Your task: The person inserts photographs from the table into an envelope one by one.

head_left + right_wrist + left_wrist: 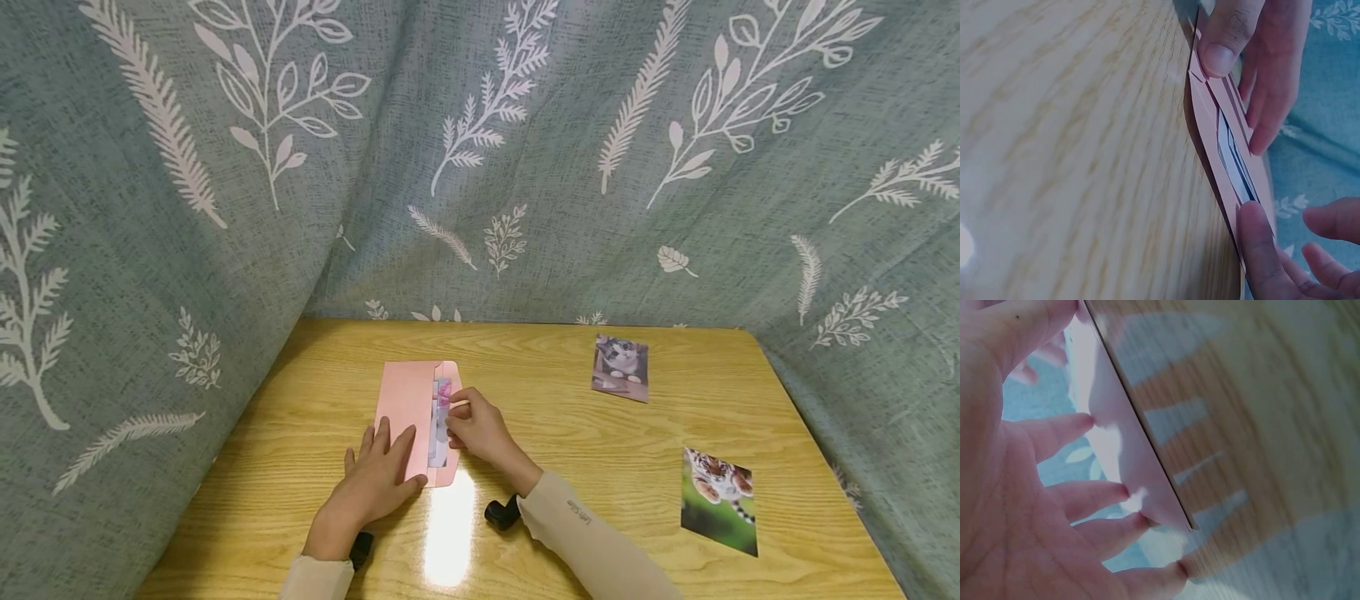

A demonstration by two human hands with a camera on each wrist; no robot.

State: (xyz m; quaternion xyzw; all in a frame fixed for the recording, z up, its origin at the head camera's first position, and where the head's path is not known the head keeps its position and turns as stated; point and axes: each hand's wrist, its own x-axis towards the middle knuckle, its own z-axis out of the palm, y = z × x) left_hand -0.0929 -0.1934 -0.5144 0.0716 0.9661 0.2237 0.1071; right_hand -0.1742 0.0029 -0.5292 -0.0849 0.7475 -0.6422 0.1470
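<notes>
A pink envelope lies on the table with its flap side to the right. Several picture cards show in its opening, one with a pink patch near the top. My left hand rests on the envelope's lower part with fingers spread, its thumb near the bottom edge by the opening. Over at the opening, my right hand touches the cards with bent fingers. In the right wrist view, a digit of the right hand presses at the opening beside the pale card edges, while its other fingers stand apart from them.
A cat photo lies at the back right of the wooden table. Nearer the front right is a tiger cub photo. A patterned green-blue curtain surrounds the table at the back and sides.
</notes>
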